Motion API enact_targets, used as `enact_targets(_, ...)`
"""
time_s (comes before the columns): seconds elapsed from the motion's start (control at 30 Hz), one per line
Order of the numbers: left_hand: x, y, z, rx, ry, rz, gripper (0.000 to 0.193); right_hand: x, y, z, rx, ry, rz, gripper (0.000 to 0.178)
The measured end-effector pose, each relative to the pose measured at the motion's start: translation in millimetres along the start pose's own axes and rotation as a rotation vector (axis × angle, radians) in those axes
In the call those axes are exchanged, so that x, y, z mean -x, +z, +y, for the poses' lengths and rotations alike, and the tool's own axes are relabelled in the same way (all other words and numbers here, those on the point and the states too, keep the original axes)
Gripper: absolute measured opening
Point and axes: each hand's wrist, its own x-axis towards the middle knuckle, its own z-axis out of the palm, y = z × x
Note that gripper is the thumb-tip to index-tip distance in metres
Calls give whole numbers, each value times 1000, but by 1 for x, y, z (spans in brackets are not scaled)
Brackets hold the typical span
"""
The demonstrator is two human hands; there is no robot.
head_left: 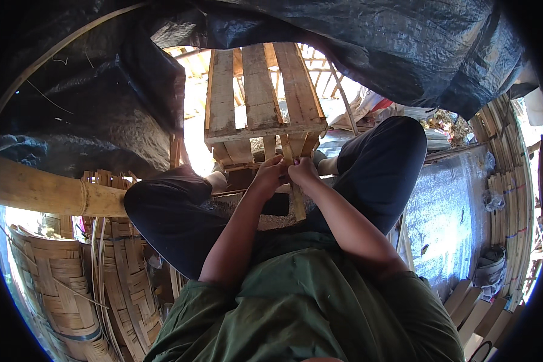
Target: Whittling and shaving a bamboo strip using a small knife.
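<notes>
Both hands meet between my knees, in front of a slatted wooden stand (223, 90). A flat, pale bamboo strip (298, 204) runs between them, its near end pointing at my lap and its far end close to the stand's lower slats. My left hand (269, 173) is closed, its fingers pinching at the strip's left side. From the right, my right hand (304, 171) grips the strip just beside it, thumb and fingers pressed together. Whether a small tool is also held between the fingers cannot be made out. A dark rectangular piece (276, 204) lies just below my left hand.
A thick bamboo pole (54, 187) reaches in from the left to my left knee. Woven bamboo rolls (57, 271) stand at lower left. Dark plastic sheeting (416, 48) hangs overhead. On the right are a shiny plastic sheet (443, 211) and stacked bamboo strips (510, 199).
</notes>
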Motion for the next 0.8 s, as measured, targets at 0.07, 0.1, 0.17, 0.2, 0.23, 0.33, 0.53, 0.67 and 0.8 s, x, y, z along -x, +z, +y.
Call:
enact_targets(0.07, 4, -2, 1, -19, -255, 65, 27, -5, 2, -2, 59, -19, 3, 30)
enact_targets(0.1, 3, -3, -2, -23, -257, 62, 27, -8, 2, -2, 120, -44, 4, 29)
enact_targets(0.17, 0, -7, -12, -49, -336, 22, 25, -26, 16, 15, 182, -57, 29, 28)
enact_targets(0.2, 1, -22, -27, -46, -335, 37, 25, -31, 29, 23, 253, -80, 38, 27)
enact_targets(0.23, -1, -39, -46, -191, -221, -32, 24, -33, 37, 27, 255, -83, 28, 27)
enact_targets(0.33, 6, -13, -52, -175, -281, -15, 22, -46, 27, 42, 256, -69, 56, 25)
enact_targets(0.53, 20, -2, -64, -150, -375, -8, 22, -31, 21, 19, 65, 165, -160, 31)
enact_targets(0.67, 25, 15, -56, -498, -338, 83, 14, -39, 36, 35, 221, 40, -26, 28)
enact_targets(0.8, 16, 1, -79, -684, -270, 111, 25, -45, 43, 38, 231, -13, -2, 32)
